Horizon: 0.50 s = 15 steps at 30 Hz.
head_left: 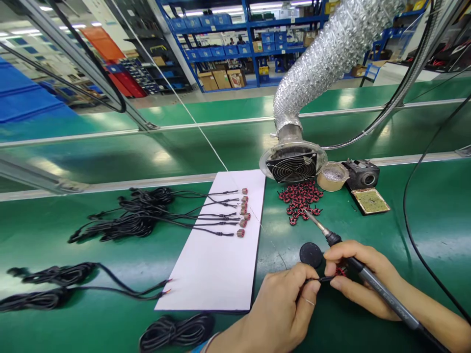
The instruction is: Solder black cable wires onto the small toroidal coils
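Note:
My left hand is closed in a pinch on a thin black cable at the lower middle. A soldering iron lies through my right hand, its metal tip angled up and left near a pile of small red-and-black ring coils. The thumb and forefinger of my right hand also meet at the cable's end. Beside them a red coil shows in part; whether it touches the cable I cannot tell. Just behind my fingertips lies a round black disc.
A white board carries cable ends and several small cylindrical parts. Coiled black cables lie to the left. A fume extractor overhangs the coils, near a solder roll and an iron stand with sponge.

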Motion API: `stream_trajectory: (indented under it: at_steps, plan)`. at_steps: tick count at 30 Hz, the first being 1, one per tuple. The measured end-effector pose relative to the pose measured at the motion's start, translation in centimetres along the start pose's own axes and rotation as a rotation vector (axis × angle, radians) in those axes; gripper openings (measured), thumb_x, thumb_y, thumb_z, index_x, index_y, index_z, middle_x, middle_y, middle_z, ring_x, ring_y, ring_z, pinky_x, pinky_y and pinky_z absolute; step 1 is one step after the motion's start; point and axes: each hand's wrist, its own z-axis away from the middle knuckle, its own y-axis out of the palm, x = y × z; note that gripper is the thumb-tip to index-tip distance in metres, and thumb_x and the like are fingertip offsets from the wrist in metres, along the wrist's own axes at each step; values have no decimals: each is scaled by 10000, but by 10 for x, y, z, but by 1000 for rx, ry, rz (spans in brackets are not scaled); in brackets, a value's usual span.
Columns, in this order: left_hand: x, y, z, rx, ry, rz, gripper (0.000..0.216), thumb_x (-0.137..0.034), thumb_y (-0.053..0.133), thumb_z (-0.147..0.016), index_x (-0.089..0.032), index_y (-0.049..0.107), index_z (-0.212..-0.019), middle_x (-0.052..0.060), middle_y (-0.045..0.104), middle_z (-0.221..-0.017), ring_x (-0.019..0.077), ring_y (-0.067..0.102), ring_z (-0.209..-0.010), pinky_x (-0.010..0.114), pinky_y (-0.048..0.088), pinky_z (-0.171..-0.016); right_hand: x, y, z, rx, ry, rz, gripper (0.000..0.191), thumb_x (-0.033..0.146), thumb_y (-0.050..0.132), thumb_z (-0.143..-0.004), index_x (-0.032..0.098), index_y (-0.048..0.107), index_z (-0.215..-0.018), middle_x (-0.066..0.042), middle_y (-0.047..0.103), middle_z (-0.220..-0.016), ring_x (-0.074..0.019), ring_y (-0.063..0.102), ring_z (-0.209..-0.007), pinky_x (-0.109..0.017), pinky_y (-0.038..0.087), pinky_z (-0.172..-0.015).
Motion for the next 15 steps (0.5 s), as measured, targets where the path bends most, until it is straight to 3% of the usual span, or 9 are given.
stream_trajectory:
  at_steps: [6, 10, 13, 15]
  plan:
    - [-2, 0, -1, 12, 39, -8, 144, -190, 422, -940, -188, 562, -974, -18, 589, -648, 128, 529, -505, 237, 363, -501, -1, -4, -3, -47, -142, 120, 373, 50, 638, -840, 318, 582, -1094, 32, 699, -849, -115, 655, -693, -205, 542, -665]
    - [0, 4, -1, -3, 74, -58, 137, -193, 451, -915, -186, 575, -972, 1, 644, -679, 149, 603, -545, 237, 419, -530, -2, -11, -1, 21, -277, 224, 441, 7, 603, -829, 338, 588, -1121, 14, 707, -852, -146, 673, -726, -229, 555, -662]
    - [3, 8, -5, -9, 100, -177, 136, -210, 508, -901, -174, 591, -1002, 9, 688, -705, 166, 652, -581, 237, 460, -547, -13, -14, 7, 5, -342, 330, 493, 23, 619, -809, 348, 620, -1180, -15, 742, -908, -205, 719, -835, -264, 585, -725]
    - [2, 7, -8, -1, 134, -300, 158, -239, 517, -921, -164, 602, -1032, 29, 722, -769, 188, 688, -653, 251, 506, -614, -27, -16, 14, -75, -327, 389, 454, 70, 644, -812, 366, 660, -1156, -15, 754, -936, -234, 729, -880, -306, 589, -825]
